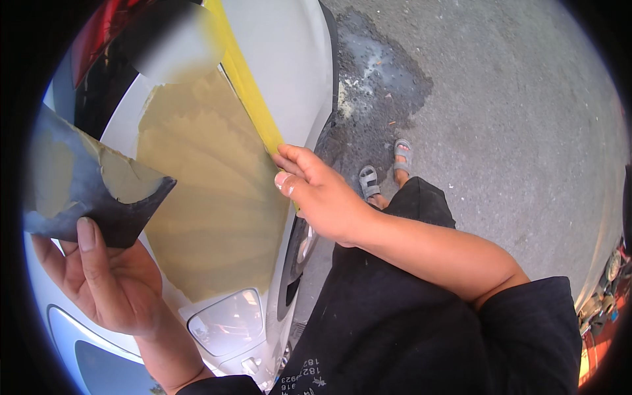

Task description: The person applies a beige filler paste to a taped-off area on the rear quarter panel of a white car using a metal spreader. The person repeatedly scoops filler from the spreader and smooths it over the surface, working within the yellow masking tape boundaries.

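In my left hand [122,283] is a dark, flat putty board [118,197], its face smeared with tan putty; the thumb presses on its front edge, the fingers behind it. My right hand [326,194] is closed at a strip of yellow masking tape [247,82], thumb and fingers at its edge. The tape runs up along the side of a light-coloured car body panel [286,46]. Beside it, a broad coat of tan putty [204,178] covers the panel, with streaks fanning across it. The fingertips of my right hand are partly hidden.
A fuel filler flap [227,322] lies just below the putty coat. Left of it is a car window [105,368]. A wet, stained patch [382,66] marks the grey pavement [513,118] near my sandalled feet [388,171]. Assorted items [602,303] lie at the far right rim.
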`<state>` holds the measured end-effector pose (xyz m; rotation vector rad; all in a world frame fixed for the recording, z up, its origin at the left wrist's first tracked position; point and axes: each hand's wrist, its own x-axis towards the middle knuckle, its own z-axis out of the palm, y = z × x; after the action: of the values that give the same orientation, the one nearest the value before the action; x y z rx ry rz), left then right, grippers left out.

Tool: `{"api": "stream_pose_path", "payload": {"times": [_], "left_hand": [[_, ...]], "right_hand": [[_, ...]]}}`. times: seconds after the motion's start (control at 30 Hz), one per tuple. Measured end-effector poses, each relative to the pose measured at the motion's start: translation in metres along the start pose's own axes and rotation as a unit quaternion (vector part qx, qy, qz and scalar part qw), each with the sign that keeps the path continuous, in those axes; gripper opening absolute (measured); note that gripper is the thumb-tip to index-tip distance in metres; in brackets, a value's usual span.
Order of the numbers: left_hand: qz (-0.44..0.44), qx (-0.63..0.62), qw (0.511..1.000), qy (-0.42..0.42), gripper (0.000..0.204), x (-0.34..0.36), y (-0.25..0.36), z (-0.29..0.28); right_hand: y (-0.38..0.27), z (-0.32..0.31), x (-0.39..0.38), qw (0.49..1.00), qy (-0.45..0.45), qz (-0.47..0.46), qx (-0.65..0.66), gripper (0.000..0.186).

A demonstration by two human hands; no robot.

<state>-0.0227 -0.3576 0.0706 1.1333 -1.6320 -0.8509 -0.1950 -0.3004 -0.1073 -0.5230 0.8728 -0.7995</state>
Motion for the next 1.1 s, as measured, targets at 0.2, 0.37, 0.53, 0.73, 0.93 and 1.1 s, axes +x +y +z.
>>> {"api": "stream_pose_path", "payload": {"times": [0.2, 0.37, 0.53, 0.73, 0.93, 1.1], "left_hand": [[0.001, 0.013, 1.000, -0.017, 0.024, 0.000, 0.001, 0.002], [-0.003, -0.014, 0.999, -0.032, 0.027, 0.001, 0.000, 0.001], [0.010, 0.003, 0.999, -0.031, 0.032, 0.001, -0.002, -0.002], [0.005, -0.015, 0.999, -0.039, 0.029, 0.000, -0.002, -0.002], [-0.007, -0.011, 1.000, -0.019, 0.030, -0.002, -0.003, -0.001], [-0.070, -0.054, 0.996, 0.000, 0.044, -0.003, 0.000, 0.009]], "right_hand": [[0.013, 0.003, 0.001, 0.999, -0.019, -0.029, -0.019, 0.055], [0.001, -0.007, -0.007, 0.999, -0.027, 0.023, 0.017, 0.053], [0.022, 0.008, 0.002, 0.998, -0.018, -0.053, -0.033, 0.055], [0.009, -0.002, -0.004, 1.000, -0.017, 0.012, 0.018, 0.055], [0.020, 0.001, -0.007, 0.999, -0.037, -0.011, -0.014, 0.055], [0.004, -0.016, -0.017, 0.989, -0.039, -0.121, 0.072, 0.055]]}}
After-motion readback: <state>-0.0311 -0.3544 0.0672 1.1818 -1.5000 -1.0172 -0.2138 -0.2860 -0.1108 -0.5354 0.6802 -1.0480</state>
